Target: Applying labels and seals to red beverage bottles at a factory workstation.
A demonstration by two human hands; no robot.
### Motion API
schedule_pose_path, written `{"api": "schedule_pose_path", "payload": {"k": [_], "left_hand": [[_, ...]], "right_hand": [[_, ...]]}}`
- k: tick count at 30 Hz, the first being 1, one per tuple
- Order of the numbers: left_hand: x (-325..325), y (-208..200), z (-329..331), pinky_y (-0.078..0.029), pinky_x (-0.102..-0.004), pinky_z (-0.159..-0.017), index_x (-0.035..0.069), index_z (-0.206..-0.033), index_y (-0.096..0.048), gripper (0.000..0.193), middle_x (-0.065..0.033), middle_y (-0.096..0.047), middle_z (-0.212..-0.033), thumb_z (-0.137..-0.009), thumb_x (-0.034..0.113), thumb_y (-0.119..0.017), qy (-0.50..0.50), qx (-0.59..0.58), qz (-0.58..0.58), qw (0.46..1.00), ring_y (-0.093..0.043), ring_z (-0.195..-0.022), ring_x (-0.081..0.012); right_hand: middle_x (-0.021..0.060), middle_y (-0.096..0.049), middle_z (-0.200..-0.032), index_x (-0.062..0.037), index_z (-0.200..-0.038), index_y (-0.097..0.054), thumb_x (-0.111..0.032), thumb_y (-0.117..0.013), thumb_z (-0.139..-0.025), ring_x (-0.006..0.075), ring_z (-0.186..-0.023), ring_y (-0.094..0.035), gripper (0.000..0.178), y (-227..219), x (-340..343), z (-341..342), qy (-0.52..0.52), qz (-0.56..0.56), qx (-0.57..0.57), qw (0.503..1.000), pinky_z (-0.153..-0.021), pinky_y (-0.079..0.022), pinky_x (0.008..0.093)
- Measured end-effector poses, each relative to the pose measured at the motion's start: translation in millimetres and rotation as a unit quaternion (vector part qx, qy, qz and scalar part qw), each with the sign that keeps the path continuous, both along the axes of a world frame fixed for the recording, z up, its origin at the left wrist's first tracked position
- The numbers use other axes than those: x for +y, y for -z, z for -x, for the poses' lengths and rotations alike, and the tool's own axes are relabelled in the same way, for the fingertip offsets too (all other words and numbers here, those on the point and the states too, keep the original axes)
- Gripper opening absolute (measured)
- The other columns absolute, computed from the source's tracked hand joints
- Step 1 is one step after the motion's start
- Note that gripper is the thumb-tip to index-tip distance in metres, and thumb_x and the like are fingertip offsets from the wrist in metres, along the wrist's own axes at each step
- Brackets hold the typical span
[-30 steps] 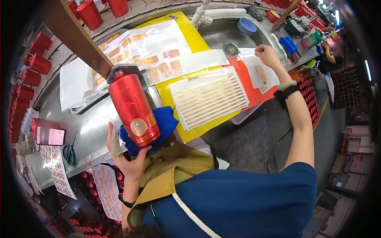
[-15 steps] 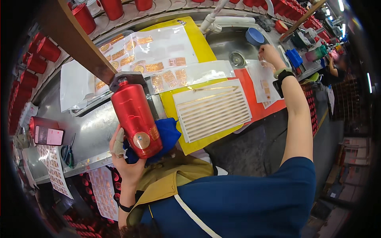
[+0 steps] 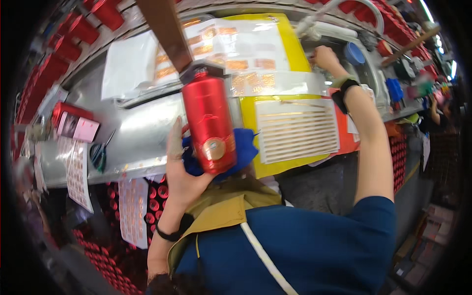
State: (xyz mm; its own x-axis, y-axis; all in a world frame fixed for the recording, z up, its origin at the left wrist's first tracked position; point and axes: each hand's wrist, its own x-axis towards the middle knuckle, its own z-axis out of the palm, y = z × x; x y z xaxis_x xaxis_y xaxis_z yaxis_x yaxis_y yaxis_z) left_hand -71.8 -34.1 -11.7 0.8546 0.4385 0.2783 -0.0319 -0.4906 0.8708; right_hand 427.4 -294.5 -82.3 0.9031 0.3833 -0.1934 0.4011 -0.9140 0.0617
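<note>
A glossy red metal bottle point(image 3: 210, 118) with a round gold decal near its base lies in front of me, its far end at a dark hexagonal fitting point(image 3: 201, 70) on a wooden post. My left hand point(image 3: 184, 184) is beside the base, fingers stretched out along the bottle's left side, thumb against its lower edge. Pale covers wrap some of those fingers. Under the bottle lies a blue cloth point(image 3: 245, 147). My right hand point(image 3: 327, 59) is over the sink point(image 3: 365, 73), fingers bent together; anything between them is too blurred to make out.
Sheets of gold decals point(image 3: 246, 42) and a white sheet with gold strips point(image 3: 297, 132) lie on yellow boards. A blue bowl point(image 3: 354, 53) stands in the sink, below a bent tap pipe. Scissors point(image 3: 100, 155) and a phone point(image 3: 78, 128) are at left. Red bottles line the back.
The whole view has shifted, putting the bottle and worktop further right. My right hand has moved left from beside the blue bowl. The left fingers are straighter now.
</note>
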Motion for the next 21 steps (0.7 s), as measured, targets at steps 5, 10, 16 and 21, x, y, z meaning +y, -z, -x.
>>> {"api": "schedule_pose_path", "payload": {"k": [5,10,16,21], "left_hand": [[9.6,1.2,3.0,-0.047,-0.0402,-0.111,-0.001,-0.156,-0.041,0.101,-0.0204,-0.056,-0.147,-0.069,0.01,-0.091,0.031,0.038,-0.003,0.999,-0.059,-0.133,-0.0322],[13.5,8.7,2.9,-0.044,-0.0398,-0.113,-0.005,-0.156,-0.04,0.103,-0.0222,-0.056,-0.147,-0.069,0.013,-0.093,0.048,0.011,-0.03,0.998,-0.057,-0.136,-0.0295],[30.0,-22.8,0.5,-0.032,-0.0423,-0.123,-0.005,-0.163,-0.019,0.128,-0.0217,-0.036,-0.163,-0.066,0.02,-0.099,0.153,0.082,0.064,0.983,-0.038,-0.15,-0.0306],[24.0,-28.0,-29.6,-0.037,-0.0408,-0.12,-0.006,-0.158,-0.027,0.094,-0.0216,-0.047,-0.152,-0.089,0.025,-0.083,0.074,0.012,0.276,0.958,-0.046,-0.145,-0.0281]], "right_hand": [[0.0126,-0.072,-0.077,-0.0026,-0.094,-0.075,-0.022,-0.078,-0.087,0.0291,-0.069,-0.067,0.021,-107.3,32.2,103.3,-0.112,-0.244,-0.052,0.962,-0.068,-0.052,0.0377],[0.015,-0.073,-0.087,0.0029,-0.101,-0.07,-0.004,-0.071,-0.093,0.0237,-0.073,-0.068,0.01,-178.3,80.4,235.7,-0.221,-0.388,0.019,0.895,-0.07,-0.053,0.0321],[0.011,-0.073,-0.095,0.0021,-0.11,-0.067,0.002,-0.066,-0.094,0.0222,-0.086,-0.071,0.016,-197.3,125.9,303.3,-0.312,-0.456,0.182,0.813,-0.078,-0.054,0.0321],[0.011,-0.072,-0.095,0.0017,-0.112,-0.066,0.001,-0.067,-0.094,0.0202,-0.083,-0.068,0.018,-168.8,152.9,301.0,-0.351,-0.428,0.166,0.816,-0.076,-0.053,0.0313]]}}
